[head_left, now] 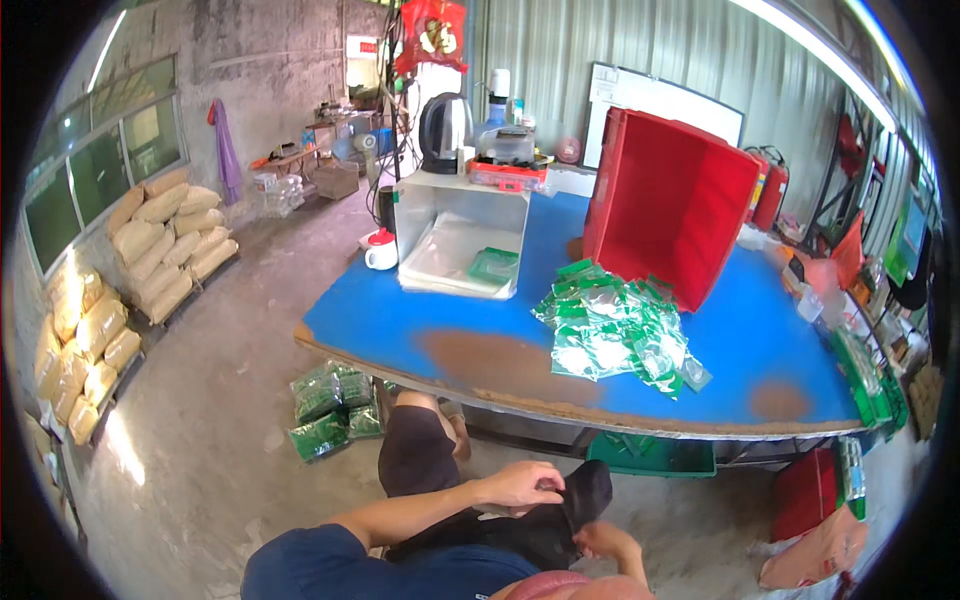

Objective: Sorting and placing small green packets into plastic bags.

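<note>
My left hand (522,488) is over my lap, fingers curled in beside the dark cloth; whatever they hold, if anything, is hidden. Lower and to the right, my right hand (603,541) has its fingers bent against the black cloth (588,492) on my leg, and I cannot make out what is in them. Both hands are away from the blue table (740,345). On it, a heap of green and clear plastic packets (620,325) spills from the mouth of a red crate (670,200) tipped on its side.
An open-fronted box (460,245) with a green packet inside stands left of the heap, beside a white-and-red cup (381,250). An electric kettle (445,133) is above. Green bundles (335,405) lie on the floor, a green bin (650,456) under the table. Stacked sacks (170,240) line the left wall.
</note>
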